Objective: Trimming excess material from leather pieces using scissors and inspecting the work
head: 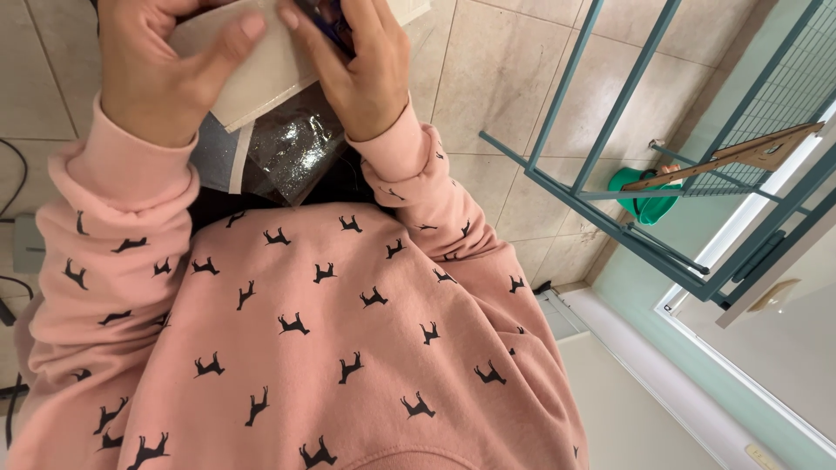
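Observation:
My left hand (148,70) grips the left side of a flat beige card-like piece (270,74), thumb pressed on its face. Closed on the same piece's right part, my right hand (361,70) also pinches a small dark blue object (326,17) at the top edge of view. Under the beige piece hangs a clear plastic bag with silver glitter (292,148), next to a grey sheet (218,157). Both hands are held close in front of my pink sweater (331,348) with its small black animal prints. The top of the held things is cut off.
A teal metal frame with bars (592,174) stands at the right over beige floor tiles (496,78). Behind it lie a green plastic container (649,204) and a wooden board (740,152). Dark cables (10,174) run along the left edge. A white surface (627,409) fills the lower right.

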